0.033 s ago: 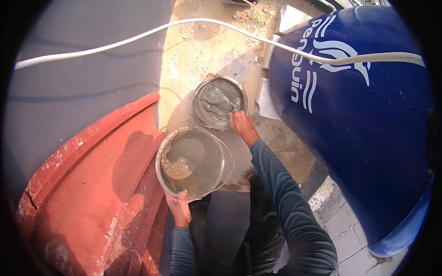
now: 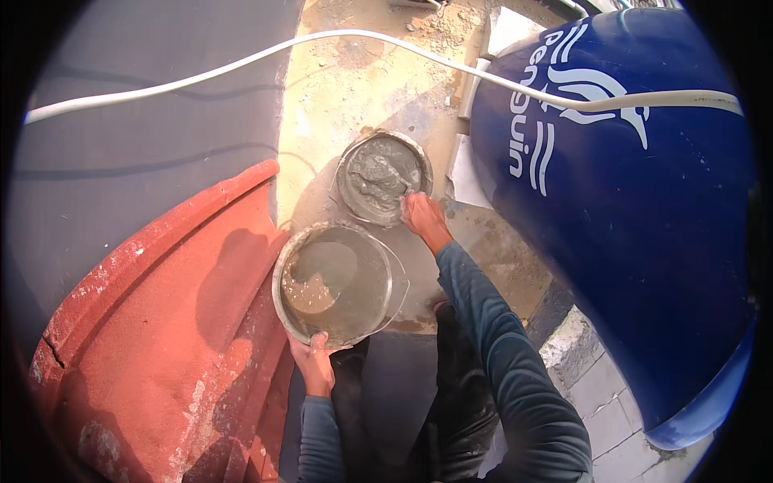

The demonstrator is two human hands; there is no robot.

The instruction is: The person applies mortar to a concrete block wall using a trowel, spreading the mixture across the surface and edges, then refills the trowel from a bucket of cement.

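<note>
The larger bucket (image 2: 283,283) stands close to me, with murky, brownish-grey water (image 2: 354,282) inside and its wire handle folded down to the right. My left hand (image 2: 312,362) grips its near rim, thumb on top. Just beyond is a smaller bucket (image 2: 345,193) that holds thick wet grey mortar (image 2: 378,173), heaped into a ridge. Over this bucket's near right rim, my right hand (image 2: 423,216) is closed, fingertips at the mortar. Whatever it grips is hidden by the fingers and the grey coating.
A curved red ledge (image 2: 185,274) rises on the left beside a dark grey surface (image 2: 153,129). A big blue tank (image 2: 628,217) lies to the right against white blocks (image 2: 469,173). One white hose (image 2: 354,34) crosses above the sandy, rubble-strewn ground (image 2: 338,88).
</note>
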